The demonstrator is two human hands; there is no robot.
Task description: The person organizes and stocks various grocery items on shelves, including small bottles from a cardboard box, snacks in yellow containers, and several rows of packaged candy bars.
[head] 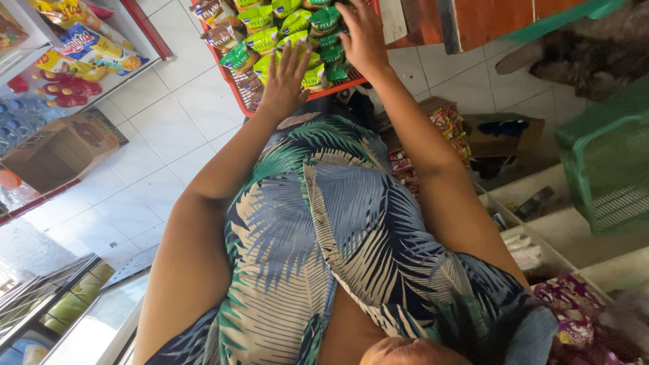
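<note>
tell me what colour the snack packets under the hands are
Mostly green with yellow, the snack packets in the head view.

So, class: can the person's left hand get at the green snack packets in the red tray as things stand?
Probably yes: the left hand already lies flat on the green snack packets in the red tray, with nothing between.

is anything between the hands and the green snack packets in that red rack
Nothing visible is in the way. The left hand lies flat, fingers spread, right on the green snack packets in the red rack. The right hand reaches in among the packets further back; its fingertips are hidden among them, so its grip cannot be judged.
</note>
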